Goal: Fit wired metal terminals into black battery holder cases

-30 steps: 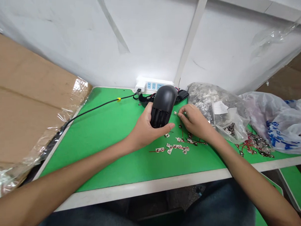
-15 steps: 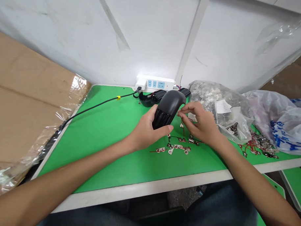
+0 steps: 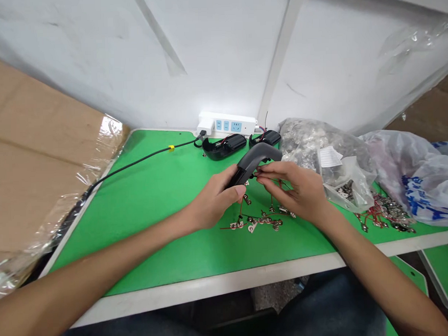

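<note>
My left hand (image 3: 218, 196) is wrapped round the lower part of a curved black plastic housing (image 3: 253, 156), with the thumb along its near side. The housing is tilted above the bench, its bent end toward the right. Close under that end, my right hand (image 3: 297, 187) has thumb and forefinger pinched on a thin wire with small metal contacts; the fingertips partly hide it. Wired metal contacts (image 3: 246, 200) show just below the housing. More battery contacts with red and black wires (image 3: 264, 219) lie on the green bench top (image 3: 167, 238) beneath my hands.
Two black shells with wires (image 3: 225, 146) lie at the back, before a white power strip (image 3: 228, 123). A black cable (image 3: 146, 157) crosses the left side. Plastic bags (image 3: 318, 145) and a heap of wired contacts (image 3: 387, 213) sit at right. A cardboard box (image 3: 47, 159) stands left.
The housing has turned in my left hand, showing its side and underside edge. My right hand has moved slightly left, closer beneath its bent end. Wired contacts now show below the housing.
</note>
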A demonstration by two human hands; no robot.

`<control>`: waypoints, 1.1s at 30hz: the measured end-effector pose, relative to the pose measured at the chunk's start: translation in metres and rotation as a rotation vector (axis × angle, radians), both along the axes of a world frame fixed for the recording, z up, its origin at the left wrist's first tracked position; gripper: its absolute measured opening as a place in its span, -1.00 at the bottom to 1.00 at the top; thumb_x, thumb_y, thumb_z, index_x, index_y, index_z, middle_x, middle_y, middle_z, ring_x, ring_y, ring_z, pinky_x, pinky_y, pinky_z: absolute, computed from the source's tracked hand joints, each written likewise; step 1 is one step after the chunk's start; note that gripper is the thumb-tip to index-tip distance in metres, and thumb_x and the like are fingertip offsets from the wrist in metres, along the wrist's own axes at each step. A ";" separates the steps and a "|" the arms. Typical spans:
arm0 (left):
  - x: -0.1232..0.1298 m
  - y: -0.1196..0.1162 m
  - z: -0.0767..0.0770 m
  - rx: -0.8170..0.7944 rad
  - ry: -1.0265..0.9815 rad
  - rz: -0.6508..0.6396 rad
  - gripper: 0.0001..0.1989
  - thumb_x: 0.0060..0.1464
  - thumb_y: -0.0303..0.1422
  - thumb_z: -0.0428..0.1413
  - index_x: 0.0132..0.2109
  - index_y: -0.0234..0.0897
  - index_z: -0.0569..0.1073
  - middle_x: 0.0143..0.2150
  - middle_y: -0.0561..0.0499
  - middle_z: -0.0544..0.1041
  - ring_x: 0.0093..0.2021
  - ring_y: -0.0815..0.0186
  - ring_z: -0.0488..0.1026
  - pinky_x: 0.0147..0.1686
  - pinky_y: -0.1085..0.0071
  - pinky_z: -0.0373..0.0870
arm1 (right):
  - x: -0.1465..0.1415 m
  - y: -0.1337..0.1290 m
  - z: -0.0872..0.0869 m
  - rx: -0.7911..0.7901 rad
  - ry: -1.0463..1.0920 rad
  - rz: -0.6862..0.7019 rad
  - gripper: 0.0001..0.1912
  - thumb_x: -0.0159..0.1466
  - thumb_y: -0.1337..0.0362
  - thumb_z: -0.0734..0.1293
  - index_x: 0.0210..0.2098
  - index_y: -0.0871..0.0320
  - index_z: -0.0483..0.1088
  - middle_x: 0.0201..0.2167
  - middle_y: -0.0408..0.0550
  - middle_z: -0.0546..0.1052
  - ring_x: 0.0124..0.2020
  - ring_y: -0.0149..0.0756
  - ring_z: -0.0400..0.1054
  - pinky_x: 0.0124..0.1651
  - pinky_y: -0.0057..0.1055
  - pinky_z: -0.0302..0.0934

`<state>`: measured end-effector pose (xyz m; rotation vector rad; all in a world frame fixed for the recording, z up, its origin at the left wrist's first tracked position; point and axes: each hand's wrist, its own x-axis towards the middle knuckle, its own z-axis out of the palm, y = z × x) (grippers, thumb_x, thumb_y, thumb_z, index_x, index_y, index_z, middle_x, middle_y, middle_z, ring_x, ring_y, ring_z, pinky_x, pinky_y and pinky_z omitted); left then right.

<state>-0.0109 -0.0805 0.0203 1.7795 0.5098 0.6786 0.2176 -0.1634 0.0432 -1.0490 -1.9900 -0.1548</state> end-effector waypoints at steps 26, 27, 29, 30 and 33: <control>0.010 -0.005 0.000 -0.031 0.071 0.036 -0.62 0.39 -0.16 0.10 0.22 -0.19 0.54 -0.37 0.07 0.51 -0.42 0.33 0.36 -0.44 0.42 0.28 | -0.005 0.009 -0.013 -0.057 -0.040 -0.034 -0.71 0.49 0.29 0.35 0.19 -0.01 0.40 -0.07 -0.03 0.70 -0.06 -0.17 0.65 0.02 -0.15 0.56; 0.010 -0.005 -0.001 -0.057 0.054 0.034 -0.60 0.38 -0.14 0.12 0.24 -0.19 0.52 -0.38 0.07 0.51 -0.44 0.34 0.35 -0.46 0.43 0.26 | -0.006 0.011 -0.016 -0.069 -0.043 -0.026 -0.73 0.50 0.28 0.33 0.18 0.00 0.40 -0.05 -0.01 0.69 -0.04 -0.16 0.64 0.02 -0.15 0.56; 0.011 -0.006 -0.001 -0.082 0.017 0.022 -0.55 0.34 -0.13 0.19 0.27 -0.19 0.49 -0.34 0.04 0.54 -0.43 0.34 0.37 -0.46 0.44 0.26 | -0.008 0.015 -0.021 -0.083 -0.039 -0.027 -0.76 0.51 0.27 0.32 0.15 0.01 0.41 -0.03 0.03 0.68 -0.03 -0.15 0.62 0.01 -0.13 0.55; 0.011 -0.006 -0.001 -0.082 0.004 0.018 -0.52 0.31 -0.12 0.23 0.28 -0.19 0.47 -0.31 0.03 0.56 -0.43 0.36 0.38 -0.47 0.45 0.25 | -0.009 0.016 -0.023 -0.082 -0.031 -0.034 -0.77 0.51 0.27 0.31 0.14 0.02 0.41 -0.02 0.04 0.67 -0.02 -0.14 0.61 0.02 -0.12 0.54; 0.012 -0.006 0.000 -0.066 0.020 0.036 -0.41 0.24 -0.14 0.31 0.31 -0.20 0.39 -0.21 0.01 0.58 -0.45 0.43 0.34 -0.51 0.49 0.19 | -0.010 0.019 -0.026 -0.043 -0.009 -0.047 -0.78 0.51 0.27 0.33 0.13 0.03 0.40 -0.03 0.04 0.67 -0.01 -0.13 0.61 0.04 -0.12 0.54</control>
